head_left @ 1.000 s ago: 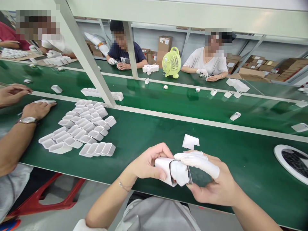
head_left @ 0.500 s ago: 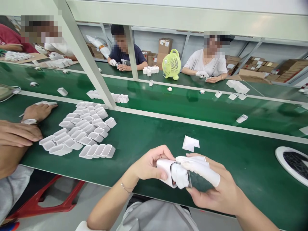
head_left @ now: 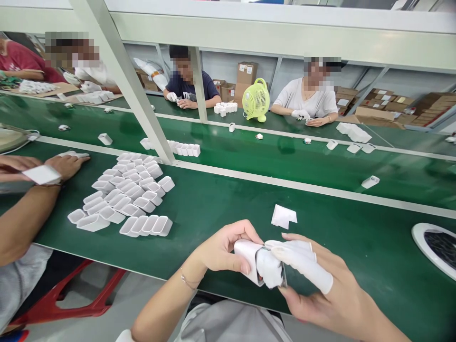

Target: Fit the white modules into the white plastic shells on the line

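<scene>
My left hand (head_left: 225,249) grips a white plastic housing (head_left: 245,256), thumb in front and fingers behind it. The housing lies tilted, its opening facing right. Partly inside that opening sits a white padded insert (head_left: 268,268) with a thin, dark-edged plate at its outer end. My right hand (head_left: 337,280), with white finger covers on some fingers, pinches this insert by the plate end between thumb and fingers. What lies deeper in the housing is hidden. Just beyond my hands, a piece of white paper (head_left: 284,216) rests on the green bench.
Many white housings (head_left: 124,192) stand grouped at left. Beside them a co-worker's hand holds another housing (head_left: 42,175). Loose parts lie on the green belt (head_left: 270,156) behind a pale rail (head_left: 320,194). A slanted post (head_left: 124,80) rises at left; a round white-rimmed object (head_left: 422,237) is at right.
The view has shifted slightly. The co-worker at left has lifted a white housing from the group. My hands keep their grip on the housing and insert, with little visible movement between them.
</scene>
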Motion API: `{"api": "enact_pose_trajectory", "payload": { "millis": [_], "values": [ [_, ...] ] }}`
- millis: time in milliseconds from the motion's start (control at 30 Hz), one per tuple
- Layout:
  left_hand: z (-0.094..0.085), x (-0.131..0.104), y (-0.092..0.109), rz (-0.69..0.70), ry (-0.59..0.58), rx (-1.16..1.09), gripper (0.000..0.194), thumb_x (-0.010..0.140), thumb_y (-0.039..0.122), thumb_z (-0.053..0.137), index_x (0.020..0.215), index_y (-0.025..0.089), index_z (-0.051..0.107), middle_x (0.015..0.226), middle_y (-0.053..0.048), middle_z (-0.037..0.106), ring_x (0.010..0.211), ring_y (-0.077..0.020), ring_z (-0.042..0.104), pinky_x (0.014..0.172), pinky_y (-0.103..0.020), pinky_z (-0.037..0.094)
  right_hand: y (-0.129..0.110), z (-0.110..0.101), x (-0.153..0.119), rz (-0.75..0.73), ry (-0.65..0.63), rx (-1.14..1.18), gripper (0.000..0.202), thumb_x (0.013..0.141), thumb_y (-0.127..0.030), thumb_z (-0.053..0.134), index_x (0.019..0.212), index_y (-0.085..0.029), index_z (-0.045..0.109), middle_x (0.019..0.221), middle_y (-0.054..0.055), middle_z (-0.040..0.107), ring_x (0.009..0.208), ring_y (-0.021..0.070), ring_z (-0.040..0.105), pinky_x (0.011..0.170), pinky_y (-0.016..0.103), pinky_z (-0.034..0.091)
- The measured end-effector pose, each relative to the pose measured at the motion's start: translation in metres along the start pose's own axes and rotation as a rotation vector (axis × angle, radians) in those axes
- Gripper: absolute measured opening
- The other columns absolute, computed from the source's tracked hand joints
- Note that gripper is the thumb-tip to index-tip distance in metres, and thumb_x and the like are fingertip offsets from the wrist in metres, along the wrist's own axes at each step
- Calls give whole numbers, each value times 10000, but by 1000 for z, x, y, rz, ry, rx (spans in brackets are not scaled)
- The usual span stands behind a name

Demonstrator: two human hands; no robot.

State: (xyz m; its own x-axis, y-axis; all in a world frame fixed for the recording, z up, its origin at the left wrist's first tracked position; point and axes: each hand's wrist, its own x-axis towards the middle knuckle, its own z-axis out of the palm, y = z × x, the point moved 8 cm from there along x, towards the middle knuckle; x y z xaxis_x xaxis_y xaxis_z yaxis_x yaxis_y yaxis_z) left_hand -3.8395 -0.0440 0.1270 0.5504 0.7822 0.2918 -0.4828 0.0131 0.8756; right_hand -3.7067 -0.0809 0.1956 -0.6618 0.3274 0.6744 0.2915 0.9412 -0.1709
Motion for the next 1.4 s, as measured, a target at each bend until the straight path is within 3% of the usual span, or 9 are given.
{"api": "enact_pose_trajectory", "payload": {
  "millis": [300, 467, 567, 733, 833, 1000, 1133, 1267, 1400],
  "values": [
    [0, 2, -6, -12, 10, 0, 400, 714, 305, 822, 971, 153, 555, 852, -40, 643, 649, -96, 571, 573, -163, 432, 3, 10, 3, 19, -128, -23, 296, 891, -248, 604, 1171, -165, 558, 966, 66, 681, 845, 197, 660, 936, 394, 548],
    [-1, 7, -14, 80, 113, -78, 411, 767, 465, 747, 955, 153, 558, 845, -42, 589, 646, -97, 534, 571, -178, 421, 35, 23, 0, 286, -86, 180, 502, 854, -409, 654, 1323, -318, 501, 1242, 69, 576, 1052, 228, 625, 829, 321, 579],
    [4, 11, -22, 74, 152, -174, 437, 776, 501, 717, 980, 168, 522, 806, -40, 583, 615, -108, 522, 538, -190, 410, 50, 45, -3, 468, -39, 394, 600, 839, -346, 647, 1392, -291, 424, 1353, 101, 516, 1202, 269, 559, 942, 390, 538],
    [-8, 7, -37, -2, 370, -413, 380, 707, 373, 738, 951, 204, 500, 821, -22, 563, 592, -119, 516, 448, -179, 348, 49, 83, -5, 550, -41, 787, 539, 912, -285, 517, 1429, -233, 372, 1273, 116, 587, 1093, 231, 633, 877, 348, 571],
    [-10, 3, -45, -62, 392, -566, 284, 714, 319, 677, 913, 203, 511, 812, -16, 534, 558, -104, 478, 407, -155, 257, 51, 75, -11, 503, 119, 548, 556, 921, -373, 530, 1432, -232, 362, 1388, 144, 487, 1258, 287, 508, 998, 461, 489],
    [-13, 0, -49, -61, 389, -608, 213, 757, 291, 628, 912, 169, 548, 833, -31, 564, 509, -81, 483, 407, -154, 240, 22, 44, -8, 117, 225, -9, 353, 876, -285, 582, 1228, -265, 561, 1536, 78, 281, 1416, 378, 223, 1101, 627, 281],
    [-9, -2, -51, -83, 408, -552, 184, 751, 282, 633, 850, 146, 558, 801, -42, 583, 515, -93, 507, 376, -148, 222, 11, 38, -1, -9, 159, -118, 265, 844, -304, 598, 1103, -256, 626, 1485, 72, 379, 1378, 361, 290, 1061, 574, 368],
    [-9, -4, -53, -92, 488, -495, 175, 707, 261, 646, 802, 135, 569, 736, -34, 585, 529, -102, 504, 430, -175, 352, 5, 43, 3, -72, 215, -142, 262, 811, -308, 604, 1056, -216, 621, 1358, 121, 528, 1297, 333, 417, 972, 504, 448],
    [-17, -4, -57, -74, 579, -526, 139, 720, 234, 634, 735, 138, 536, 703, -18, 557, 547, -90, 489, 488, -177, 392, 18, 56, 7, 14, 132, -146, 203, 827, -253, 591, 1022, -225, 639, 1325, 116, 566, 1307, 326, 433, 959, 487, 439]
  ]
}}
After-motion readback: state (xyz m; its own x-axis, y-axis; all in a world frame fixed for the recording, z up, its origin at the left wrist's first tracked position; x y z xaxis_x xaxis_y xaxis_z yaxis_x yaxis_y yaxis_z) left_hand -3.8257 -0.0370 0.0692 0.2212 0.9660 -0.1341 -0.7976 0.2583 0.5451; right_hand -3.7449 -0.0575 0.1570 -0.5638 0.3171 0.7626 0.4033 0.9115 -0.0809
